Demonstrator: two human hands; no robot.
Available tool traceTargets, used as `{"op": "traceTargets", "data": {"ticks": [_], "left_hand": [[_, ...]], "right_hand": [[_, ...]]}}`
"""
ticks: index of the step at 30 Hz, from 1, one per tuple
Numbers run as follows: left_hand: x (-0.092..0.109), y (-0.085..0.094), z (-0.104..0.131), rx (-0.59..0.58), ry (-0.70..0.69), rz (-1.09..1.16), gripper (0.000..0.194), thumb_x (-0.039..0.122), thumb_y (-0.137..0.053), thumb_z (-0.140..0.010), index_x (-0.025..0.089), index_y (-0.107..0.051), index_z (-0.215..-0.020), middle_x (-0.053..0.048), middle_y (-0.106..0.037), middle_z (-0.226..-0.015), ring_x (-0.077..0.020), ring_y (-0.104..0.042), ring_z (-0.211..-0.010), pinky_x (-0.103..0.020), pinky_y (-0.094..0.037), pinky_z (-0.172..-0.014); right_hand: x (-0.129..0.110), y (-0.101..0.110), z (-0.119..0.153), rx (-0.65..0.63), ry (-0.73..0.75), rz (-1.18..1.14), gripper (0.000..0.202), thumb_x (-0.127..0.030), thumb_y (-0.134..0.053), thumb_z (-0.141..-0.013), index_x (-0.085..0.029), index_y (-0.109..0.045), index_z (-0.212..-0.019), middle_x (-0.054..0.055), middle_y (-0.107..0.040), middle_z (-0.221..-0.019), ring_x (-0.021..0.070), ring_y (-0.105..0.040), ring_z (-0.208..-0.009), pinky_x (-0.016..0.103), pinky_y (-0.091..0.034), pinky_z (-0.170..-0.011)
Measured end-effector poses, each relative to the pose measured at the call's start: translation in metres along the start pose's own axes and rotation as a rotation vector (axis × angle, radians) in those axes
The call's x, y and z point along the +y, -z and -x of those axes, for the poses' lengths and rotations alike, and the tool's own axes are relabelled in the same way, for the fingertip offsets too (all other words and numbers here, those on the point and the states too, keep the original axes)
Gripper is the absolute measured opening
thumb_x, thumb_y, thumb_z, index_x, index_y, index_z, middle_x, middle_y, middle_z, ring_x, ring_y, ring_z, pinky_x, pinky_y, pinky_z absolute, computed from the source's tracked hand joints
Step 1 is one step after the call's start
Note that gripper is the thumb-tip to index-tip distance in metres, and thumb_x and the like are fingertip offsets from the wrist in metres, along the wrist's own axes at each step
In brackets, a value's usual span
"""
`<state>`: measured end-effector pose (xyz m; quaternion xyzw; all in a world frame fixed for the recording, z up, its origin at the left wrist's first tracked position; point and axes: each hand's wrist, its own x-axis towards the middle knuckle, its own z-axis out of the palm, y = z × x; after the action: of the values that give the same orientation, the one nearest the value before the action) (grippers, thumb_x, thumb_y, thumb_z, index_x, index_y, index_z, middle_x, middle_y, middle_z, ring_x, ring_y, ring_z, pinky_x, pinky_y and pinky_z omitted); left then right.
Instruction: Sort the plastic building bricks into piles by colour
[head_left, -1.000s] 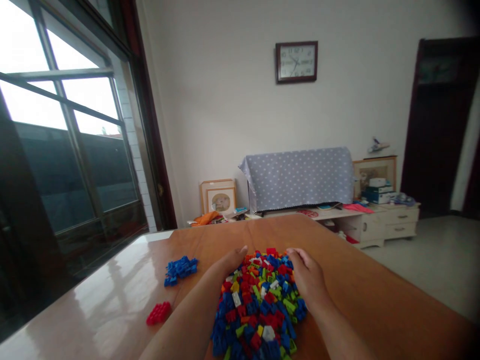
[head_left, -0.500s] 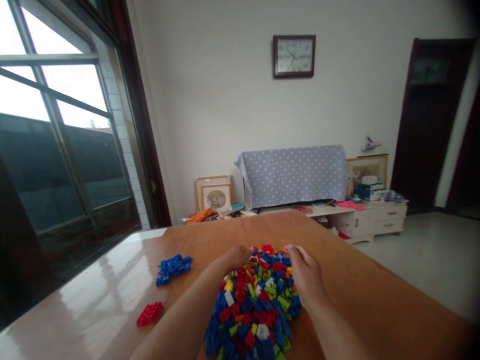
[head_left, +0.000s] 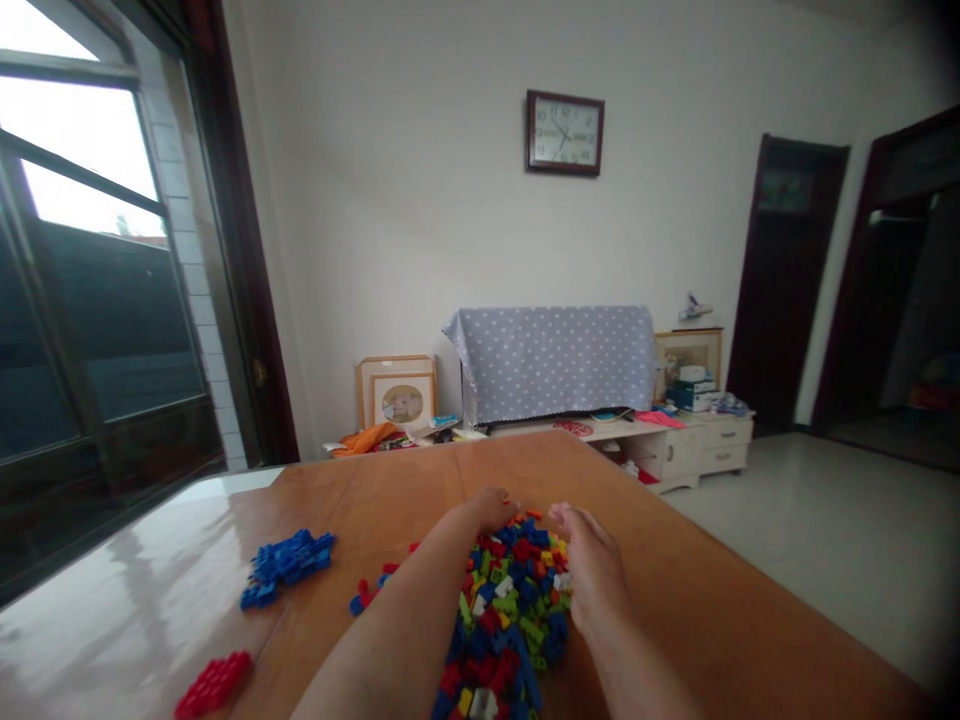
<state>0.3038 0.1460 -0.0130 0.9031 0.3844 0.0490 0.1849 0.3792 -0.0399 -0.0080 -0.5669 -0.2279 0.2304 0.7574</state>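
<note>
A heap of small toy building bricks [head_left: 504,605] in red, blue, green, yellow and white lies on the wooden table [head_left: 697,610]. At its far left edge is my left hand [head_left: 495,508], fingers curled, with a small orange-red bit at the fingertips. My right hand [head_left: 592,555] rests along the heap's right edge, thumb and fingers drawn together; what they hold, if anything, is hidden. My left forearm covers part of the heap. Just left of it lie a few loose red and blue bricks [head_left: 364,596].
Farther left sit a cluster of blue bricks [head_left: 289,566] and a group of red bricks [head_left: 214,685]. Beyond the table stands a low white cabinet [head_left: 679,455] with a dotted cloth [head_left: 555,360] over a wide object. A clock [head_left: 565,133] hangs on the wall.
The view has turned to the right, so the table and bricks sit farther left. Loose red and blue bricks now show beside my left forearm. Both hands remain at the heap's far end.
</note>
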Motion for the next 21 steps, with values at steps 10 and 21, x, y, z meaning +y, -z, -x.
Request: {"op": "traceTargets", "data": {"ticks": [10,21], "left_hand": [[0.012,0.004,0.028,-0.035,-0.015,-0.021,0.032,0.024,-0.061,-0.074,0.017,-0.069,-0.105,-0.009,-0.074,-0.092,-0.0213,-0.066,-0.072,-0.028,-0.05,-0.064],[0.034,0.029,0.115,0.07,-0.318,0.021,0.036,0.018,-0.06,-0.073,0.019,-0.07,-0.108,-0.005,-0.07,-0.109,-0.0211,-0.061,-0.097,-0.027,-0.048,-0.087]], "right_hand": [[-0.003,-0.001,0.002,-0.027,-0.01,-0.069,0.026,-0.042,-0.061,-0.078,-0.019,-0.072,-0.085,0.006,-0.077,-0.091,0.0232,-0.07,-0.093,0.03,-0.053,-0.076],[0.003,-0.006,0.008,-0.12,-0.037,-0.037,0.029,-0.045,-0.066,-0.073,-0.019,-0.073,-0.084,0.005,-0.076,-0.081,0.0233,-0.069,-0.083,0.029,-0.052,-0.068]]}}
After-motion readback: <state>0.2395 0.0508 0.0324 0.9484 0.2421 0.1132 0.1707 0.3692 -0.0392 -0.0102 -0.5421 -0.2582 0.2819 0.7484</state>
